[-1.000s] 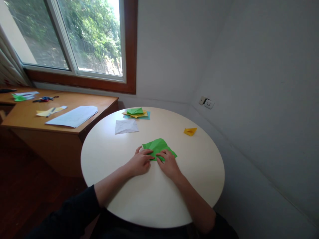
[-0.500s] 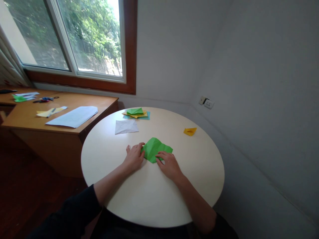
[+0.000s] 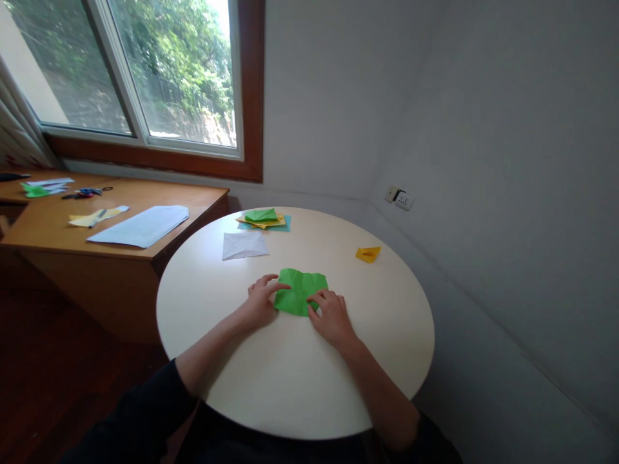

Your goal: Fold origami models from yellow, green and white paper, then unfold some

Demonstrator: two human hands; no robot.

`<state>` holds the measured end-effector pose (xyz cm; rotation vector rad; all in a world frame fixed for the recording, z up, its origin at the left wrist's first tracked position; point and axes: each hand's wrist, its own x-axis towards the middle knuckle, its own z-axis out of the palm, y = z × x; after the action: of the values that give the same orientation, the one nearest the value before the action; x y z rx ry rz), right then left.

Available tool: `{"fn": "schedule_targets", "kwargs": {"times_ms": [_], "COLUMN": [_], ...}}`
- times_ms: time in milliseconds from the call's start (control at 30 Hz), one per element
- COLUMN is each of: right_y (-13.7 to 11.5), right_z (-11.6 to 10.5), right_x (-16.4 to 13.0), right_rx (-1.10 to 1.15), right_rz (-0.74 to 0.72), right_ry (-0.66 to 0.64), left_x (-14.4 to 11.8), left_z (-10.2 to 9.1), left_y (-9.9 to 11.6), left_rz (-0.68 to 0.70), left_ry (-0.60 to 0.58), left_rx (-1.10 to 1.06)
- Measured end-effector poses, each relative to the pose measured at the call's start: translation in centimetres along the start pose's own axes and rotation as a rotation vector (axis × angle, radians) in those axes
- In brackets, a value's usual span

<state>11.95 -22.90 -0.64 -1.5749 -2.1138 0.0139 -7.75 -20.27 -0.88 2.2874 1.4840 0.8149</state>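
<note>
Green paper (image 3: 300, 291), creased and part-folded, now lying flat and squarer to the body at the middle of the round white bench (image 3: 232, 380); a second ago a skewed diamond with one corner aimed toward the right, half a second ago mid-turn. Turned on the spot rather than lifted, nowhere raised off the surface. Left hand (image 3: 260, 303) at the sheet's left edge, fingers (image 3: 276, 286) spread and laid flat, tips touching the paper, pinching nothing. Right hand (image 3: 331, 314) on the near right corner, fingers curled and pressing down on it; whether a flap is nipped beneath them cannot be told. Judged from the turn: one crease finished, sheet re-aimed so the next fold line runs straight ahead, folding in its middle stretch rather than near done. Unmoved across the three moments: white sheet (image 3: 244, 245) beyond the left hand, stack of coloured papers (image 3: 263, 219) at the far rim, small yellow folded piece (image 3: 368, 254) well apart to the right.
</note>
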Motion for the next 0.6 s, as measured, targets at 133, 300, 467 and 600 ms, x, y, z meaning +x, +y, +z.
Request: {"fn": "schedule_targets", "kwargs": {"times_ms": [133, 300, 467, 600], "right_y": [0.2, 0.4, 0.5, 0.7], "right_z": [0.0, 0.1, 0.2, 0.3], "right_x": [0.1, 0.2, 0.2, 0.2], "right_rx": [0.018, 0.039, 0.054, 0.087], "right_rz": [0.001, 0.004, 0.014, 0.016], "right_ry": [-0.029, -0.011, -0.026, -0.024], "left_x": [-0.3, -0.4, -0.5, -0.7], "left_z": [0.0, -1.0, -1.7, -1.6], "left_y": [-0.1, 0.6, 1.3, 1.6], "left_rz": [0.075, 0.1, 0.15, 0.15], "left_ry": [-0.105, -0.207, -0.256, -0.232], "left_rx": [0.014, 0.008, 0.034, 0.038]}}
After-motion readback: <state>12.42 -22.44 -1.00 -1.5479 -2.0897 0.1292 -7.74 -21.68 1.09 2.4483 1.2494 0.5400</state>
